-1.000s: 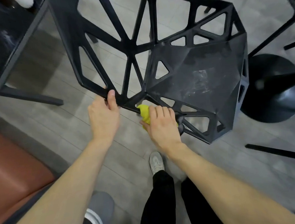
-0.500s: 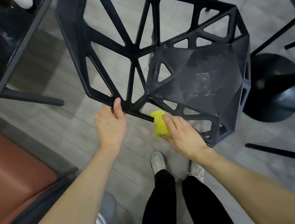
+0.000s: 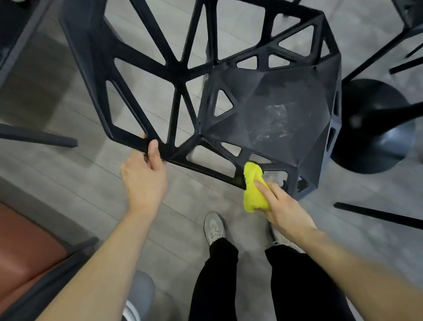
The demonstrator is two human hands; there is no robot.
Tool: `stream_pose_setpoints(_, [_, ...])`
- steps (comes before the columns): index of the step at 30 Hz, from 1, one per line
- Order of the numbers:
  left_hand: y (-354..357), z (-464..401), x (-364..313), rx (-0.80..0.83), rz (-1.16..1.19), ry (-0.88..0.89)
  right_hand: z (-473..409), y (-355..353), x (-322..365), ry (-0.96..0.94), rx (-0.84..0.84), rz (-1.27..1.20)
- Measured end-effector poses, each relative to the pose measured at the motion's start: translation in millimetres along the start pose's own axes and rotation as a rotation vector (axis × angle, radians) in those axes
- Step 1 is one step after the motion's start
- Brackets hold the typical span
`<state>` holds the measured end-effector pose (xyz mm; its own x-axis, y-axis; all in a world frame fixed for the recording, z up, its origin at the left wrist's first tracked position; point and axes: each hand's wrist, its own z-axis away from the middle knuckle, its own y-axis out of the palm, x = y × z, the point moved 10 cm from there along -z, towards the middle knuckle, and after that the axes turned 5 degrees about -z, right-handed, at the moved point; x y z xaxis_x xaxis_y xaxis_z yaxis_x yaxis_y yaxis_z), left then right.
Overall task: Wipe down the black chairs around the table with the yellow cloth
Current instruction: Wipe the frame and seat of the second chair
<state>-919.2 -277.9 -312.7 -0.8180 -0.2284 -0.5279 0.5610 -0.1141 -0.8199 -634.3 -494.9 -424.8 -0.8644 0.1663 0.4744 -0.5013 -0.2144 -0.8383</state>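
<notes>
Yellow fluffy microfibre cloth (image 3: 254,190) bunched in right hand (image 3: 283,205) grip, fingers curled round it, its top end pressed on the lower rim bar of the black geometric open-lattice plastic chair (image 3: 272,109). Left hand (image 3: 142,176) grips same rim further left, thumb over bar. Beyond right grip: round black pedestal base (image 3: 371,126) on grey wood-look floor (image 3: 189,208).

The black chair (image 3: 264,109) has an open lattice frame and a scuffed seat. The bunched yellow cloth (image 3: 252,187) touches its near edge

left hand (image 3: 144,177) gripping, right hand (image 3: 283,205) pinching
</notes>
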Motion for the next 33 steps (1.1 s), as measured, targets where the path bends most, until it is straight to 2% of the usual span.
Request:
stream_pose_setpoints(3, [-0.2, -2.7, 7.5, -0.041, 0.003, -0.035, -18.1, -7.8, 26.7, 0.052, -0.039, -0.102])
stream_pose_setpoints(6, [-1.7, -4.7, 8.0, -0.083, -0.029, -0.070, -59.2, -1.9, 81.1, -0.009, -0.078, -0.074])
stream_pose_setpoints(8, [-1.5, -3.3, 5.1, -0.102, -0.021, -0.125, -60.2, 2.9, 84.7, -0.031, -0.036, -0.116])
stream_pose_setpoints(10, [6.8, 10.6, 4.7, -0.088, -0.018, -0.188, -36.0, 6.5, 58.2, -0.087, 0.046, -0.170])
stream_pose_setpoints(13, [50.8, 54.0, 8.8, 0.078, 0.012, -0.243, 4.7, -0.8, 2.0, -0.172, 0.152, -0.107])
stream_pose_setpoints(15, [87.3, 90.1, 11.2, 0.174, 0.127, -0.313, 17.7, -6.6, -19.9, -0.245, 0.252, -0.149])
stream_pose_setpoints(16, [106.0, 105.4, 11.9, 0.212, 0.203, -0.361, 19.9, -12.7, -28.6, -0.250, 0.304, -0.182])
stream_pose_setpoints(18, [134.8, 124.3, 7.0, 0.224, 0.349, -0.421, 19.5, -30.1, -46.2, -0.143, 0.413, -0.283])
stream_pose_setpoints(21, [152.8, 123.5, -0.7, 0.143, 0.508, -0.497, 8.2, -62.8, -75.5, 0.105, 0.380, -0.389])
stream_pose_setpoints(24, [152.6, 111.4, 2.4, 0.069, 0.533, -0.582, -18.3, -83.9, -89.6, 0.273, 0.282, -0.589])
stream_pose_setpoints(26, [144.4, 100.9, 4.9, 0.025, 0.552, -0.623, -41.6, -90.6, -82.3, 0.277, 0.267, -0.654])
stream_pose_setpoints(30, [124.3, 70.2, 17.2, -0.080, 0.607, -0.673, -86.6, -84.5, -47.4, 0.175, 0.347, -0.699])
stream_pose_setpoints(33, [117.9, 51.1, 24.1, -0.208, 0.543, -0.645, -119.9, -72.8, -33.7, 0.191, 0.289, -0.677])
